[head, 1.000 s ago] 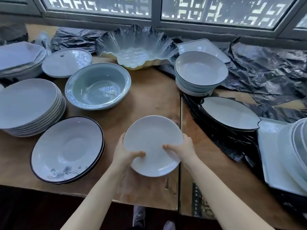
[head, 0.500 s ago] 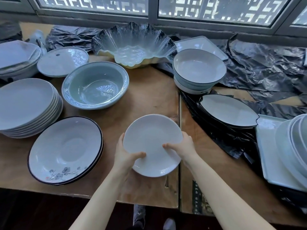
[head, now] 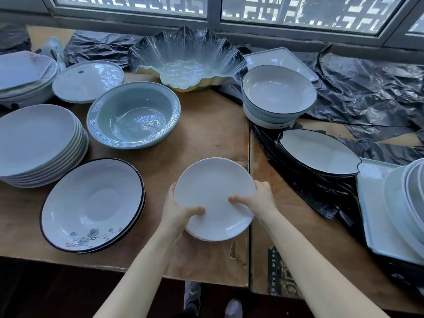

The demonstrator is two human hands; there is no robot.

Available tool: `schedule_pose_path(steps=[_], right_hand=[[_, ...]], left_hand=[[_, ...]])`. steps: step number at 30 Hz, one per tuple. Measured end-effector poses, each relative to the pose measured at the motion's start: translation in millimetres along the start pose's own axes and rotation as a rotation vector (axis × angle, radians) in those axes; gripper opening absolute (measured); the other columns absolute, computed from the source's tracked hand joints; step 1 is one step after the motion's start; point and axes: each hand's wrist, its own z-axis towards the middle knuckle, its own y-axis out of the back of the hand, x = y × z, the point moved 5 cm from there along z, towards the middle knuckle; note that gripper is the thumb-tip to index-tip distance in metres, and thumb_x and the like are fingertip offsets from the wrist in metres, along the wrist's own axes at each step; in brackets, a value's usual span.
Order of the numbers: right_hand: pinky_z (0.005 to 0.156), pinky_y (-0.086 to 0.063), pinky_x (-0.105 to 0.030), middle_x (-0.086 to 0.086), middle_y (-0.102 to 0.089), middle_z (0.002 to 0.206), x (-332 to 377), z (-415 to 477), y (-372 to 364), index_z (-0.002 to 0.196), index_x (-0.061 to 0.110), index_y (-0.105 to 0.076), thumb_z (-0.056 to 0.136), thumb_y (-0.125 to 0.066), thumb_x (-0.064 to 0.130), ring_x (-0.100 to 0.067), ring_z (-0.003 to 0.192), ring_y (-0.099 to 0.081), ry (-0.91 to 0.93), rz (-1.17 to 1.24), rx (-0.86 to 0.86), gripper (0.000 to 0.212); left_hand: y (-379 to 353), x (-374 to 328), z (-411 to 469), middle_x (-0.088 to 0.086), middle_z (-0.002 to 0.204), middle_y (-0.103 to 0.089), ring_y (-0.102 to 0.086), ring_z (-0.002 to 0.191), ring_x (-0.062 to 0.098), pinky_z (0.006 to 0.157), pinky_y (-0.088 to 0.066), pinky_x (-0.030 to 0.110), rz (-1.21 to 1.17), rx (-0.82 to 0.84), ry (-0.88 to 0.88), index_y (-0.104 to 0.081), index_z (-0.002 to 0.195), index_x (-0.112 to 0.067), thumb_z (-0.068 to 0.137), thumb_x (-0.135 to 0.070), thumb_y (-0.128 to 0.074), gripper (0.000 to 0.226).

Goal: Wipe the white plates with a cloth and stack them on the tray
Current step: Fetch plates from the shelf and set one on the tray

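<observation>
Grasping white plate [head: 214, 198] at opposite rims with left grip [head: 177, 211] and right grip [head: 260, 200], holding it over desk [head: 206, 134].

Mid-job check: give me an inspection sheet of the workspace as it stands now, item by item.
Surface: wooden table, two boards meeting at a seam; black plastic sheet over its right part.
Job's things: white plate held over the near edge; tray at right carrying stacked plates; plate stack at left; no cloth seen.
Clutter: celadon bowl, wavy glass bowl, flower-painted plates, dark-rimmed bowls, leaf-shaped dish.
Grippers: left hand and right hand both grip the white plate's rim, thumbs on top.
Cables: nothing seen.
Surroundings: window behind the table.
</observation>
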Motion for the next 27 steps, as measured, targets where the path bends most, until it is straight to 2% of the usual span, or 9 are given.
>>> schedule_pose_path(steps=[4,9,12,14,16,18,21,23,27], right_hand=[[0.092,-0.050,-0.038,0.010,-0.036,0.100,-3.5,0.8,-0.6,0.102,0.019,-0.061,0.058,-0.088,0.032,-0.017,0.107,-0.050,-0.009,0.045,0.008,0.053],[0.086,-0.048,-0.033,0.010,-0.036,0.103,-7.5,3.9,-2.4,0.107,0.018,-0.061,0.059,-0.088,0.032,-0.016,0.102,-0.052,-0.024,0.086,0.009,0.056],[0.089,-0.051,-0.038,0.000,-0.043,0.119,-11.2,1.7,-4.1,0.112,0.014,-0.064,0.061,-0.088,0.030,-0.019,0.104,-0.055,-0.037,0.129,0.017,0.059],[0.091,-0.055,-0.043,-0.007,-0.056,0.125,-14.7,-1.4,-6.4,0.116,0.015,-0.064,0.065,-0.088,0.025,-0.025,0.108,-0.061,-0.021,0.267,0.055,0.057],[0.082,-0.058,-0.035,-0.002,-0.069,0.116,-15.4,-9.6,-11.5,0.119,0.024,-0.063,0.073,-0.084,0.025,-0.024,0.106,-0.067,-0.024,0.539,0.130,0.051],[0.076,-0.056,-0.026,0.003,-0.071,0.114,-16.6,-18.4,-17.5,0.125,0.027,-0.059,0.085,-0.074,0.031,-0.016,0.102,-0.069,-0.066,0.726,0.141,0.043],[0.080,-0.056,-0.029,0.002,-0.069,0.120,-16.5,-21.8,-25.6,0.131,0.027,-0.056,0.094,-0.062,0.037,-0.016,0.106,-0.068,-0.079,0.840,0.078,0.039],[0.083,-0.057,-0.033,0.003,-0.070,0.118,-14.3,-21.1,-29.8,0.129,0.028,-0.058,0.094,-0.062,0.038,-0.017,0.107,-0.068,-0.080,0.868,0.043,0.038],[0.079,-0.058,-0.033,0.004,-0.072,0.115,-13.4,-16.9,-33.7,0.125,0.029,-0.061,0.094,-0.062,0.038,-0.016,0.103,-0.070,-0.057,0.898,0.003,0.033]], left_hand=[[-1.2,-1.3,5.3,-0.003,0.114,-0.068,-0.065,0.106,0.016,0.090,-0.057,0.040,0.031,-0.008,0.007,-0.053,0.124,-0.026,0.041,-0.006,-0.081,0.089],[0.4,-0.4,8.5,-0.005,0.114,-0.067,-0.065,0.106,0.014,0.089,-0.057,0.039,0.054,0.002,0.008,-0.053,0.118,-0.033,0.040,-0.010,-0.084,0.087],[3.0,2.6,8.8,-0.005,0.117,-0.067,-0.066,0.107,0.014,0.089,-0.058,0.039,0.063,0.039,0.002,-0.052,0.115,-0.037,0.034,-0.019,-0.087,0.090],[6.2,4.8,8.2,-0.006,0.120,-0.067,-0.066,0.110,0.014,0.091,-0.058,0.040,0.053,0.055,0.007,-0.052,0.123,-0.036,0.035,-0.026,-0.089,0.096],[9.8,7.2,8.3,-0.006,0.123,-0.068,-0.066,0.113,0.017,0.096,-0.057,0.042,0.004,0.060,0.024,-0.053,0.133,-0.033,0.043,-0.031,-0.090,0.097],[10.3,8.6,6.9,-0.006,0.122,-0.071,-0.068,0.114,0.020,0.098,-0.055,0.045,-0.032,0.082,0.023,-0.057,0.133,-0.034,0.054,-0.037,-0.087,0.085],[5.7,8.6,3.6,-0.012,0.120,-0.072,-0.069,0.110,0.012,0.095,-0.055,0.039,-0.044,0.099,-0.004,-0.057,0.131,-0.045,0.063,-0.039,-0.082,0.073],[3.3,9.3,4.5,-0.014,0.115,-0.073,-0.070,0.106,0.010,0.090,-0.056,0.036,-0.061,0.070,-0.005,-0.060,0.119,-0.053,0.060,-0.040,-0.082,0.065],[4.3,13.2,12.2,-0.015,0.111,-0.073,-0.069,0.108,0.013,0.093,-0.056,0.039,-0.090,0.040,0.003,-0.059,0.117,-0.050,0.059,-0.037,-0.081,0.063]])
